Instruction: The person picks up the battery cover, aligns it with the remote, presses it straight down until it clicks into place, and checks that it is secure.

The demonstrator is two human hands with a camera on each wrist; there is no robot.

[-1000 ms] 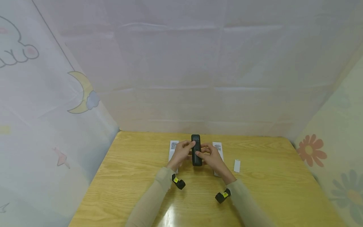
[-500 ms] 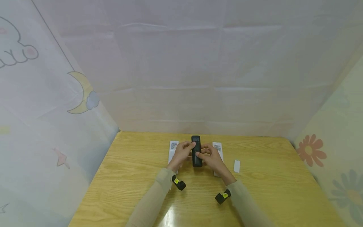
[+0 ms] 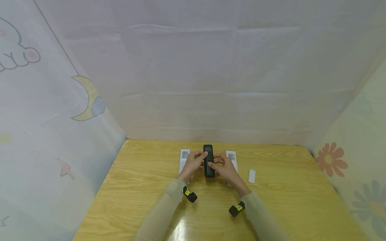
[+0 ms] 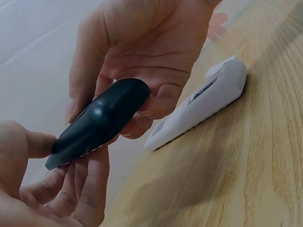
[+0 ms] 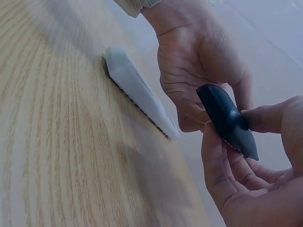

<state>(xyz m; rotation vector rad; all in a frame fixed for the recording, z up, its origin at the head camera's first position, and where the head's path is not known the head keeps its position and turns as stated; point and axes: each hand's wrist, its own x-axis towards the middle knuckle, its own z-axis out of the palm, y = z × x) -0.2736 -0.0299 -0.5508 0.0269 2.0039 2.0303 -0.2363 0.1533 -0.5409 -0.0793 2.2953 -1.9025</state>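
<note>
A black remote control (image 3: 209, 171) is held up above the table between both hands, its battery-cover side facing up. My left hand (image 3: 192, 163) grips its left edge, thumb on top near the far end and fingers beneath, as the left wrist view shows. From the right, my right hand (image 3: 225, 168) pinches it with the thumb on the middle of the back and curled fingers underneath. The remote's button side faces down and is mostly hidden. Behind the hands, two white remotes lie on the table: a left one (image 3: 184, 157) and a right one (image 3: 231, 156), both partly covered.
A small white battery cover (image 3: 252, 176) lies on the wooden table (image 3: 289, 194), right of the right white remote. Printed cloth hangs as a wall (image 3: 193, 110) along the table's back edge and on both sides.
The black remote has tilted or shifted very slightly toward me. Both hands keep the same hold and have hardly moved.
</note>
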